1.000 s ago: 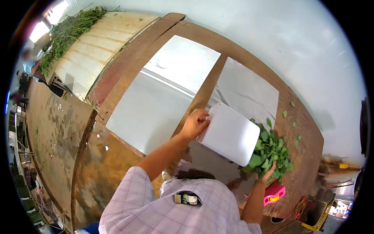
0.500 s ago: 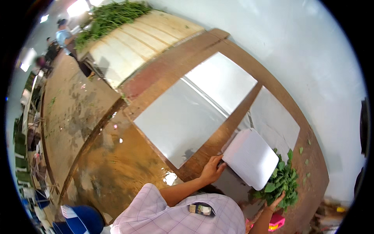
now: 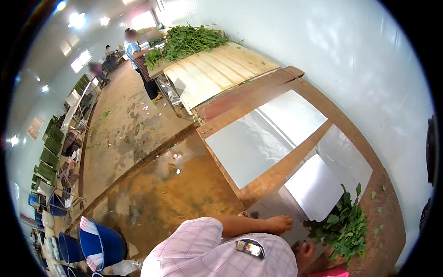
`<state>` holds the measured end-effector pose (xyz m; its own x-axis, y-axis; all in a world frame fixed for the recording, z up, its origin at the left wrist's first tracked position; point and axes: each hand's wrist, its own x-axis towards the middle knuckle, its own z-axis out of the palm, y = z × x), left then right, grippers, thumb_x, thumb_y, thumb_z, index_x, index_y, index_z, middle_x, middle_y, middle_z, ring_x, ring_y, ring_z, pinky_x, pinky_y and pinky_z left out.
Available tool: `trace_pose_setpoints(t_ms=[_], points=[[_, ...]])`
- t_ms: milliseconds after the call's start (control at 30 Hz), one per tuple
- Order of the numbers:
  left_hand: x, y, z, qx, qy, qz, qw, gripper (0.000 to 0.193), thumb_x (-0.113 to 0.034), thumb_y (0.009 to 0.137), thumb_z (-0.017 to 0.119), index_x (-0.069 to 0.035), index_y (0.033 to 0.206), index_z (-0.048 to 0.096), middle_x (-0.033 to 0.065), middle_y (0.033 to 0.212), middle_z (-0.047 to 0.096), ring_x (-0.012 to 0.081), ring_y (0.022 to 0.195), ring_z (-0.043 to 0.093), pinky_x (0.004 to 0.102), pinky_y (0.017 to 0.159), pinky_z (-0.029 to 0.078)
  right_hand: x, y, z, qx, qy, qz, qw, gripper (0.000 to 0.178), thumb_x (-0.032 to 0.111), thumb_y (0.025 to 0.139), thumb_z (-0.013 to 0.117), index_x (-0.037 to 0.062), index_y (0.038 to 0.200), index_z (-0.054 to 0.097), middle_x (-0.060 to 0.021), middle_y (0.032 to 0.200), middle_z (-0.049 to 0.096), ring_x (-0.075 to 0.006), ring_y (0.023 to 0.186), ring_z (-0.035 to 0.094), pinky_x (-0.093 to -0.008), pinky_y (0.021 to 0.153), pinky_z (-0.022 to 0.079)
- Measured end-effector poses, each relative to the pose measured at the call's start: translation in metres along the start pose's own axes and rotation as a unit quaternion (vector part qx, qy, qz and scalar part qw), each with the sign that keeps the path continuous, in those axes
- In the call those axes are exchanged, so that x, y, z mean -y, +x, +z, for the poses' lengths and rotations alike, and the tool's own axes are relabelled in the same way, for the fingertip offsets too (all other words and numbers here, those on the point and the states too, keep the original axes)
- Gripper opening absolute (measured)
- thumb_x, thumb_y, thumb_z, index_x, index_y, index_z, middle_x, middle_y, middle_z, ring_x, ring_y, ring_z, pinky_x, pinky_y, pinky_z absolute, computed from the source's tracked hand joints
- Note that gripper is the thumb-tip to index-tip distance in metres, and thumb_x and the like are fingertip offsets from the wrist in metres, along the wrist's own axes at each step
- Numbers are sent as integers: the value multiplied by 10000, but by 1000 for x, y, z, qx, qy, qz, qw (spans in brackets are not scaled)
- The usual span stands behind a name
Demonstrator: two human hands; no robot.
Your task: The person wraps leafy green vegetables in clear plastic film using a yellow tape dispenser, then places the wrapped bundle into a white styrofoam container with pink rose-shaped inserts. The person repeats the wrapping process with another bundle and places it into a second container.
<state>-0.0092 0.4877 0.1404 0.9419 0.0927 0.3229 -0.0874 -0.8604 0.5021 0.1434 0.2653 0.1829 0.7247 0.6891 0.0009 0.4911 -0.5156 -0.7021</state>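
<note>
My left hand [image 3: 279, 225] is over the brown table close in front of my body, its fingers curled together and nothing visible in them. Just right of it and nearer to me, my right hand [image 3: 304, 251] appears small and blurred, so its grip cannot be made out. Beyond both hands lies a stack of white sheets [image 3: 311, 187], which neither hand touches. A bunch of leafy greens [image 3: 346, 226] rests on the table right of my right hand, against the stack's near edge. Part of a pink object [image 3: 330, 273] shows at the lower edge.
Silvery-clear plastic sheets [image 3: 258, 143] lie farther back on the table [image 3: 258, 191], another [image 3: 346, 147] behind the stack. A pale table [image 3: 221, 69] beyond bears heaped greens [image 3: 194, 41], with a person [image 3: 138, 60] beside it. Blue buckets [image 3: 101, 244] stand lower left on the wet floor [image 3: 161, 194].
My left hand has left the stack's edge and drawn in toward my body. My right hand has let go of the greens, which now lie on the table. The view has shifted.
</note>
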Motion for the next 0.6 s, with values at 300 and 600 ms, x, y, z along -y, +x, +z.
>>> trace_pose_setpoints(t_ms=[300,600], points=[[-60,18,-17,56,-24,76,995,179,-270,685,649,-115,756,595,77,897,511,276,930,510,397,772,415,8,-1,13,21,-20,-103,994,247,261,856,585,14,849,592,-164,812,563,-361,794,538,-463,716,428],[-72,10,-3,29,66,25,997,168,-294,733,603,-127,750,595,47,875,518,239,901,499,355,750,415,42,-10,-21,100,-36,-255,961,155,206,775,644,58,790,603,-126,843,570,-345,829,541,-451,746,416]])
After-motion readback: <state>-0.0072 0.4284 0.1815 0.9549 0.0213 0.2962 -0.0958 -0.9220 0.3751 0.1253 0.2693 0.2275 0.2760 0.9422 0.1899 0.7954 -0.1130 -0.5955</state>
